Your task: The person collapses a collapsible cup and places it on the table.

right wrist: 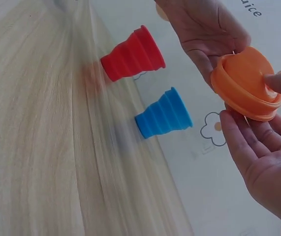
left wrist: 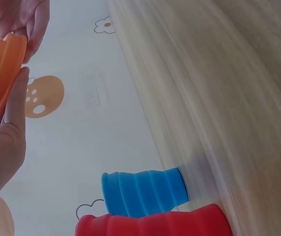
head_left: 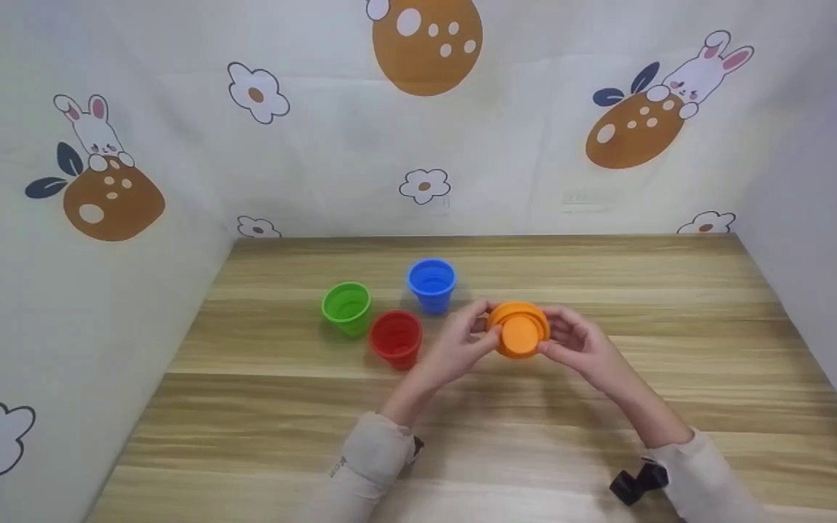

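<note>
Both hands hold an orange collapsible cup (head_left: 520, 334) above the table, its round base facing the head camera and its rings folded together. From the left side, my left hand (head_left: 462, 340) grips the rim between thumb and fingers. My right hand (head_left: 584, 347) grips the opposite side, with the thumb on the near face and fingers beneath, as the right wrist view shows on the orange cup (right wrist: 246, 88). Just left of my left hand stands a red cup (head_left: 397, 338), extended and upright. Beyond it are a blue cup (head_left: 431, 283) and a green cup (head_left: 346, 308), also extended.
The wood-grain table (head_left: 259, 443) ends at a patterned cloth wall (head_left: 331, 160) behind and at both sides. Near the right sleeve is a black device (head_left: 636, 485). The three standing cups are grouped left of centre.
</note>
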Demonstrator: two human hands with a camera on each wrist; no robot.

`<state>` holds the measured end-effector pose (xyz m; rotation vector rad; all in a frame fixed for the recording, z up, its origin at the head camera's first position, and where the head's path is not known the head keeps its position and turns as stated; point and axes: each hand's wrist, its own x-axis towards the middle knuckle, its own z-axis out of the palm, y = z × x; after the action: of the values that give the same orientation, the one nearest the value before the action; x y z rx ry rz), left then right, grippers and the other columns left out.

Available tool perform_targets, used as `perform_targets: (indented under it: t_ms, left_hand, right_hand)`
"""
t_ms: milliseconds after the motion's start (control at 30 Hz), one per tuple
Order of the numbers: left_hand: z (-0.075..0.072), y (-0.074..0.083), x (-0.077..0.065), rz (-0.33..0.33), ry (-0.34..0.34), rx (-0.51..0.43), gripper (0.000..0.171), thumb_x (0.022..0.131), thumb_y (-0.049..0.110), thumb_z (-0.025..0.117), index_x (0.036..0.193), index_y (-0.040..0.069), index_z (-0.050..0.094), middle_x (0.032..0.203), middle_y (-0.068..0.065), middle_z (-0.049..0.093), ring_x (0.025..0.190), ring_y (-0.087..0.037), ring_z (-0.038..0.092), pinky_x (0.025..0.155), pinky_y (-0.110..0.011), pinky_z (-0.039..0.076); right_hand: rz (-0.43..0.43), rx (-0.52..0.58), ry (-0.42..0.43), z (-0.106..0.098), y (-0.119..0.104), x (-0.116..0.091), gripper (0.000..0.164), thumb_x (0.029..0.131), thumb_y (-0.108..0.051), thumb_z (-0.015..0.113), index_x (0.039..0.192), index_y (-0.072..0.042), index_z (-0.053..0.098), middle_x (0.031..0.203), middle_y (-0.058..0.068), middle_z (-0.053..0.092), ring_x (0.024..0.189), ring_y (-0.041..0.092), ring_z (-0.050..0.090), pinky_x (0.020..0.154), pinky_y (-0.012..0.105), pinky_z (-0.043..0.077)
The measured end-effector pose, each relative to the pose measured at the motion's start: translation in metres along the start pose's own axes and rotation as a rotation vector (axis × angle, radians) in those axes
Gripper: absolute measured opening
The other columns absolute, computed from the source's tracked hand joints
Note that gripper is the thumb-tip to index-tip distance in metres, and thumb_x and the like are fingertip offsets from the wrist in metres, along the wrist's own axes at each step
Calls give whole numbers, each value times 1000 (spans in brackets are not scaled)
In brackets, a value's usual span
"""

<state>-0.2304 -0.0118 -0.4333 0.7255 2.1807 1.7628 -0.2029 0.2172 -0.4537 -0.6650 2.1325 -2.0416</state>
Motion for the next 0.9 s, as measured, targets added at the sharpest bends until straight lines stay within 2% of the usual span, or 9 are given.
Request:
perform_targets:
  t_ms: [233,567,767,900]
  left_hand:
    - [1,-1,0,-5,11,-19,30,97,3,53,127,-2,55,129,-19,61,118,-31,65,91,-31,60]
    - [3,1,-1,-43,-15,-39,32,98,5,51,130,3,53,132,-16,60,121,-28,63,93,-33,59]
    - [1,4,-4,-25,-66,-7,37,98,7,52,135,7,52,130,-13,62,111,-20,61,97,-32,56]
    - [1,4,-5,-30,-66,-25,37,99,13,57,135,7,52,132,-12,61,113,-20,61,95,-30,57]
  right_hand:
    - [-19,41,-5,4,4,1,44,94,4,61,135,5,45,123,-9,66,109,8,66,92,22,57]
    - [-51,14,37,6,4,3,45,92,7,60,132,18,41,116,-13,68,102,4,66,86,18,57]
    - [-94,11,8,2,4,2,46,92,9,60,134,20,41,120,-13,68,103,4,66,88,19,57]
    - [-117,32,-38,1,3,2,48,94,9,56,138,18,38,126,-11,67,108,6,65,92,19,55]
